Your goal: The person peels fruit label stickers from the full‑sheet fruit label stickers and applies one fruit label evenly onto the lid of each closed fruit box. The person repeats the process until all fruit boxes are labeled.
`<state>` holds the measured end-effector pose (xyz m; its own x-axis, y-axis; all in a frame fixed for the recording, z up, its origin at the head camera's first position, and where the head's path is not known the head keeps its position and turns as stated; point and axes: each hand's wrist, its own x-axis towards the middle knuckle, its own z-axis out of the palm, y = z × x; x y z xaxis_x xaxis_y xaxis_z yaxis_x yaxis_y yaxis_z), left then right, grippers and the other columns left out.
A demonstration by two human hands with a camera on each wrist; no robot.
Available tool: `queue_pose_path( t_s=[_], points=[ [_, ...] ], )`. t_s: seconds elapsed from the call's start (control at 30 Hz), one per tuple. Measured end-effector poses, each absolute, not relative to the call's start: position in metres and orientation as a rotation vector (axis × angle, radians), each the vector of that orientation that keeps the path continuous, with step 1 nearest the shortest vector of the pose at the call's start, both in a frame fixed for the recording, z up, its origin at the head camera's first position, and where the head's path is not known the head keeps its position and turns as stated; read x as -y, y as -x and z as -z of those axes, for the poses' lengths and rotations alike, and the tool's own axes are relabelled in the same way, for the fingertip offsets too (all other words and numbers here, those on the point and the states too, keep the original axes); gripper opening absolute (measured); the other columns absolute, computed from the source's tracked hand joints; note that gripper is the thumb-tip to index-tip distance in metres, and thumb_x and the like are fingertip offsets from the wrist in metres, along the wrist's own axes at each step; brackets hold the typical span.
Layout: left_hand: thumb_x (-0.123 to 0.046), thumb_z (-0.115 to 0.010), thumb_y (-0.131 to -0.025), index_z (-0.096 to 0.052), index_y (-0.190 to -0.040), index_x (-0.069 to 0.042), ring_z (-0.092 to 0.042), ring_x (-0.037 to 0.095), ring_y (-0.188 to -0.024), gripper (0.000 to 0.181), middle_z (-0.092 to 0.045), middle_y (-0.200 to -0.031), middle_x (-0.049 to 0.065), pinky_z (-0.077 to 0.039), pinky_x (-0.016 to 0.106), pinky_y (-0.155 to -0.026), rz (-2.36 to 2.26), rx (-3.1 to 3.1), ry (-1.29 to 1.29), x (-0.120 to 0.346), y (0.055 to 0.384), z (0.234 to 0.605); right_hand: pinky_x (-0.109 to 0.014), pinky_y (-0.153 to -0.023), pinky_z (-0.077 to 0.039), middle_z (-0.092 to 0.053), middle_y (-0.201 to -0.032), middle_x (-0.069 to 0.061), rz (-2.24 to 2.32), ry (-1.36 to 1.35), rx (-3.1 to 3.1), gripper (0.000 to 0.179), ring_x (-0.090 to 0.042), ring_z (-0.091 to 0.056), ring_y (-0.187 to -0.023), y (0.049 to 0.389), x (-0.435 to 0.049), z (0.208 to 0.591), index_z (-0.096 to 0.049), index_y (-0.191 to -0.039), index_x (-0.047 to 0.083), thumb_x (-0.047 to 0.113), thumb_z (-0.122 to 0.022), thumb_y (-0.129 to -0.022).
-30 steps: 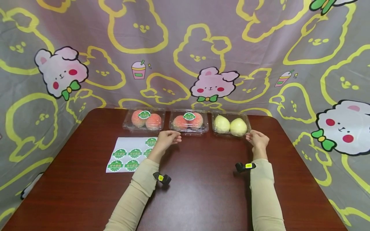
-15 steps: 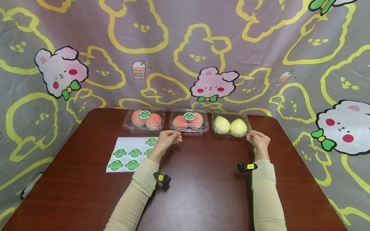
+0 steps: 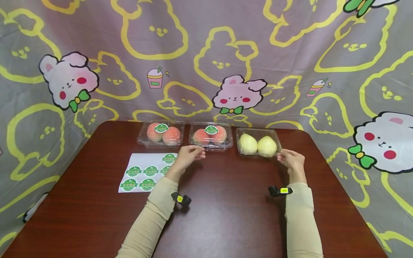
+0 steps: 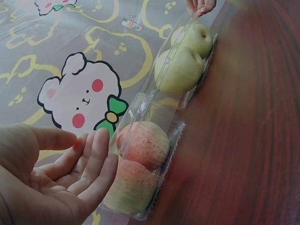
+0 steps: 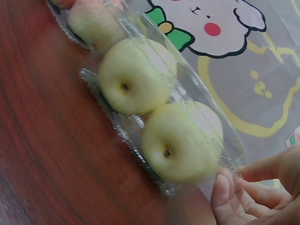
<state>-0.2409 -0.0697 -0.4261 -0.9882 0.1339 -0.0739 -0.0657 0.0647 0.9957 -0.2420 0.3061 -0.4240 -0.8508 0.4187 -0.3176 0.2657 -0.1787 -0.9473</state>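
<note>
At the right end of the row stands a clear plastic fruit box with two pale yellow-green pears inside. My right hand pinches its near right corner between thumb and fingers. My left hand hovers just in front of the middle box, fingers loosely curled and thumb close to the index finger, holding nothing. Two red-pink peaches lie in that middle box, which has a round green sticker on its lid. The left box also holds two peaches and has a green sticker.
A white sheet with several round green stickers lies on the table at left, partly covered by my left forearm. The brown table reaches a cartoon-print curtain behind the boxes. Each wrist carries a black camera mount.
My right hand has moved slightly toward me and to the right, and the pear box has shifted a little nearer with it. The left hand has hardly moved.
</note>
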Motion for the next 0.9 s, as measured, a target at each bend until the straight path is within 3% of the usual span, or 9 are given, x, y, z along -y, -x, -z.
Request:
queue_pose_path(
  t_s=[0.1, 0.23, 0.5, 0.63, 0.9],
  points=[
    [-0.012, -0.055, -0.097, -0.063, -0.114, 0.012, -0.067, 0.001, -0.069, 0.030, -0.073, -0.087, 0.013, -0.054, 0.044, -0.094, -2.051, -2.184, -0.069, 0.070, 0.241, 0.426, -0.018, -0.057, -0.057, -0.065, -0.055, 0.007, -2.206, 0.780, 2.012, 0.011, -0.002, -0.063, -0.052, 0.236, -0.310, 0.422, -0.059, -0.095, 0.006, -0.001, -0.052, -0.093],
    [-0.012, -0.054, -0.098, -0.063, -0.114, 0.012, -0.067, 0.001, -0.070, 0.030, -0.073, -0.083, 0.007, -0.054, 0.045, -0.095, -2.049, -2.180, -0.071, 0.071, 0.241, 0.425, -0.018, -0.062, -0.058, -0.066, -0.062, 0.008, -2.190, 0.723, 2.160, 0.012, -0.002, -0.064, -0.057, 0.230, -0.315, 0.418, -0.057, -0.105, 0.003, 0.002, -0.051, -0.095],
    [-0.011, -0.053, -0.098, -0.062, -0.114, 0.013, -0.068, 0.002, -0.070, 0.031, -0.073, -0.091, 0.017, -0.052, 0.048, -0.097, -2.039, -2.185, -0.084, 0.070, 0.239, 0.424, -0.019, -0.068, -0.059, -0.064, -0.067, 0.013, -2.129, 0.642, 2.404, 0.044, 0.000, -0.066, -0.064, 0.229, -0.322, 0.414, -0.036, -0.141, -0.011, 0.003, -0.039, -0.099],
    [-0.011, -0.053, -0.098, -0.061, -0.115, 0.015, -0.068, 0.002, -0.071, 0.032, -0.071, -0.097, 0.026, -0.054, 0.045, -0.095, -2.040, -2.182, -0.098, 0.070, 0.239, 0.425, -0.019, -0.066, -0.059, -0.063, -0.067, 0.014, -2.107, 0.636, 2.428, 0.050, 0.001, -0.065, -0.063, 0.236, -0.324, 0.415, -0.030, -0.144, -0.013, 0.008, -0.041, -0.100],
    [-0.011, -0.053, -0.098, -0.062, -0.114, 0.014, -0.069, 0.003, -0.072, 0.031, -0.069, -0.103, 0.031, -0.056, 0.040, -0.092, -2.036, -2.192, -0.113, 0.069, 0.238, 0.425, -0.014, -0.063, -0.056, -0.060, -0.066, 0.018, -2.010, 0.617, 2.442, 0.047, 0.004, -0.060, -0.062, 0.251, -0.325, 0.422, -0.038, -0.139, -0.012, 0.009, -0.045, -0.098]
  ],
)
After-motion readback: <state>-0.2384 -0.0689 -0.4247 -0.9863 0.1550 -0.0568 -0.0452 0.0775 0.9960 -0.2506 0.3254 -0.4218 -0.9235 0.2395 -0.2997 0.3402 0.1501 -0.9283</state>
